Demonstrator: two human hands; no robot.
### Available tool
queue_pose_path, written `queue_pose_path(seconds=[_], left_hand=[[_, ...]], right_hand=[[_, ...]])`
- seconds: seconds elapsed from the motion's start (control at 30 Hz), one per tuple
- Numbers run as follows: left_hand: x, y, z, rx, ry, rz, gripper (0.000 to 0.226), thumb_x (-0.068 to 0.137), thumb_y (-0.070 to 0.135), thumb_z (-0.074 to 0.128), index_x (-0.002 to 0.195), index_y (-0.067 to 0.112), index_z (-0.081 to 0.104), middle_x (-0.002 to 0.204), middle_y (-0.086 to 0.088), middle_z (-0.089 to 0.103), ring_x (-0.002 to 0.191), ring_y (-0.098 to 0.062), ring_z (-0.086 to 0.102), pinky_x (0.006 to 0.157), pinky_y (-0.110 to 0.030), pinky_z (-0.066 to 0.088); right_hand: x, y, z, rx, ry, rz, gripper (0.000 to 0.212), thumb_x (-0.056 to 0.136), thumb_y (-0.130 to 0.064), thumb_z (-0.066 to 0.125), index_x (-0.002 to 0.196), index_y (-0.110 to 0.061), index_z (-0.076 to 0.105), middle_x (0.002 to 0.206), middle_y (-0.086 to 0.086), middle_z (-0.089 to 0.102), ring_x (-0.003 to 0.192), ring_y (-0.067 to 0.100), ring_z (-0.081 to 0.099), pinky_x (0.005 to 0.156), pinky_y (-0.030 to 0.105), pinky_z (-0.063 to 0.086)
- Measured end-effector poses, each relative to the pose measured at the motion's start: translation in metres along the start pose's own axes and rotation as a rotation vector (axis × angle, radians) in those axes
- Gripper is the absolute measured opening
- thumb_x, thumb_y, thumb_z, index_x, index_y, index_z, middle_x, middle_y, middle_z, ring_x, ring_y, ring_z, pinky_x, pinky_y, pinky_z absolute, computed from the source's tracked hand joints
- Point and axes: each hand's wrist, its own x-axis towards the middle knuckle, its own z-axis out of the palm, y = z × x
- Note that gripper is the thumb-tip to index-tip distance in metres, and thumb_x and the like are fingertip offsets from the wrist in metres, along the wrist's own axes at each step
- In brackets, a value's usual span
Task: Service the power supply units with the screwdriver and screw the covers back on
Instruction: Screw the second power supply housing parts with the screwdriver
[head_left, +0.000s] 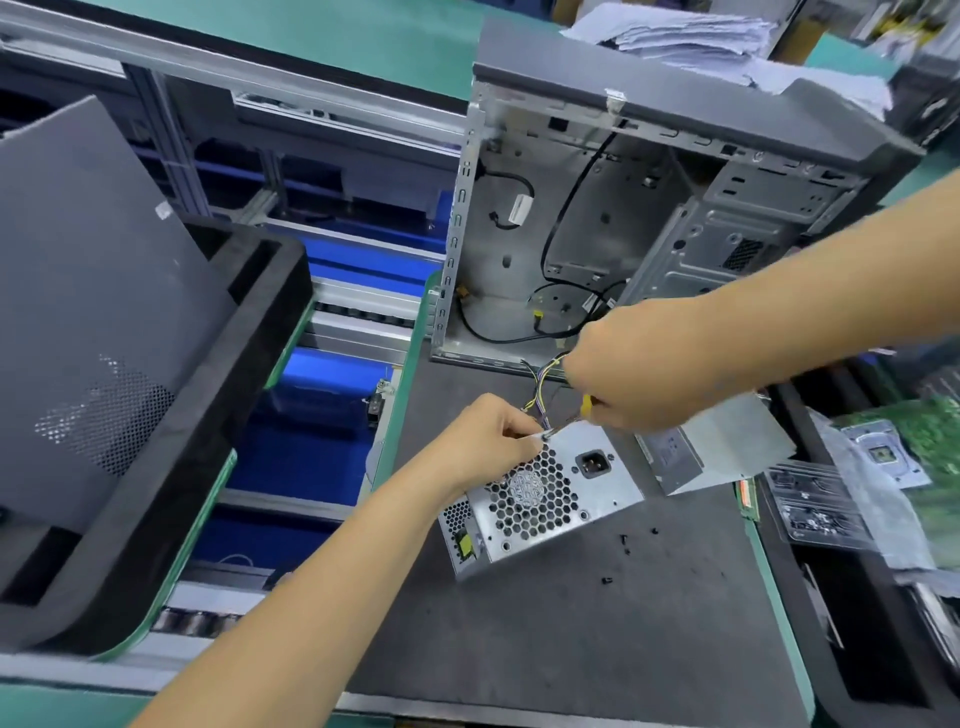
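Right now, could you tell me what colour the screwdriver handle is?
Yellow; the screwdriver handle peeks from the right hand in the head view.

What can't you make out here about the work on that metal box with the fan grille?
Head view only:
- Screwdriver: only a bit of yellow handle shows; the right hand covers the rest, tip included.
- The corner of the power supply unit pinched by the left hand: fingers hide whether a screw sits there.
- Loose screws on the mat: too small to tell type.
- Second unit: label blurred.
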Motion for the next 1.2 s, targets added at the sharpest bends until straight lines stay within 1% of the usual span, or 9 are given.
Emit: queue_pose_path(seconds=[0.1,0.2,0.37,0.5,0.7,0.8,0.9,1.03,1.2], left_hand=[[0.001,-0.003,0.001,-0.002,0.004,0.017,0.021,0.096,0.004,0.055,0.085,-0.006,0.07,0.069,-0.011,0.053,0.065,-0.016,0.038,0.065,-0.03,0.03],[0.003,-0.002,-0.002,-0.013,-0.002,0.008,0.02,0.097,0.005,0.056,0.099,0.002,0.076,0.097,-0.025,0.07,0.076,-0.019,0.049,0.072,-0.033,0.038],[0.01,-0.003,-0.006,-0.019,0.026,-0.048,0.016,0.094,0.022,0.066,0.098,0.013,0.078,0.098,-0.01,0.074,0.084,-0.015,0.059,0.083,-0.029,0.047],[0.014,-0.001,-0.007,-0.104,0.077,-0.105,0.008,0.089,0.023,0.072,0.084,0.021,0.078,0.081,0.004,0.076,0.065,-0.001,0.068,0.058,-0.011,0.052],[-0.01,-0.017,-0.002,-0.082,0.405,0.005,0.026,0.084,0.023,0.077,0.109,0.023,0.07,0.091,0.009,0.075,0.085,0.003,0.068,0.072,-0.006,0.049],[-0.037,-0.032,0.005,-0.066,0.55,-0.024,0.028,0.082,0.032,0.076,0.109,0.025,0.069,0.099,0.012,0.073,0.092,0.001,0.066,0.076,-0.009,0.047],[-0.058,-0.041,0.018,-0.121,0.665,-0.134,0.037,0.075,0.047,0.074,0.097,0.017,0.066,0.091,0.005,0.069,0.083,-0.01,0.062,0.078,-0.028,0.051],[-0.078,-0.042,0.031,-0.138,0.629,-0.24,0.047,0.072,0.067,0.064,0.062,0.021,0.058,0.062,0.009,0.056,0.054,-0.003,0.049,0.053,-0.019,0.038],[-0.094,-0.049,0.052,-0.351,0.563,-0.19,0.055,0.068,0.063,0.07,0.067,0.008,0.065,0.067,-0.001,0.058,0.07,-0.013,0.06,0.074,-0.033,0.047]], right_hand=[[0.011,0.013,0.008,1.099,-0.524,0.337,0.035,0.1,-0.027,0.042,0.074,-0.006,0.052,0.036,-0.007,0.027,0.026,0.006,0.023,0.026,0.015,0.017],[0.014,0.02,0.017,1.501,-0.631,0.38,0.04,0.101,-0.03,0.042,0.071,-0.005,0.051,0.034,-0.009,0.022,0.023,0.002,0.018,0.023,0.011,0.015],[0.004,0.039,0.038,1.418,-0.496,0.26,0.039,0.099,-0.037,0.047,0.076,-0.007,0.057,0.042,-0.004,0.034,0.029,0.008,0.031,0.03,0.014,0.025],[-0.015,0.042,0.102,1.372,-0.05,0.184,0.032,0.095,-0.037,0.055,0.081,-0.007,0.056,0.052,0.0,0.054,0.044,0.014,0.053,0.041,0.019,0.04],[0.023,-0.01,0.217,1.451,0.238,0.249,0.036,0.083,-0.031,0.072,0.07,-0.014,0.044,0.059,-0.007,0.044,0.052,0.009,0.038,0.052,0.022,0.029],[0.051,-0.037,0.258,1.517,0.377,0.307,0.044,0.083,-0.029,0.072,0.057,-0.021,0.038,0.047,-0.012,0.04,0.049,0.005,0.037,0.048,0.018,0.029],[0.069,-0.058,0.287,1.537,0.444,0.35,0.033,0.083,-0.028,0.073,0.06,-0.031,0.05,0.061,-0.01,0.051,0.066,0.016,0.05,0.063,0.033,0.042],[0.082,-0.069,0.303,1.681,0.531,0.372,0.022,0.081,-0.016,0.075,0.068,-0.027,0.06,0.065,-0.003,0.06,0.049,0.008,0.049,0.051,0.023,0.04],[0.088,-0.068,0.311,1.688,0.597,0.352,0.024,0.078,-0.016,0.078,0.063,-0.02,0.06,0.06,-0.003,0.06,0.049,0.002,0.049,0.049,0.011,0.036]])
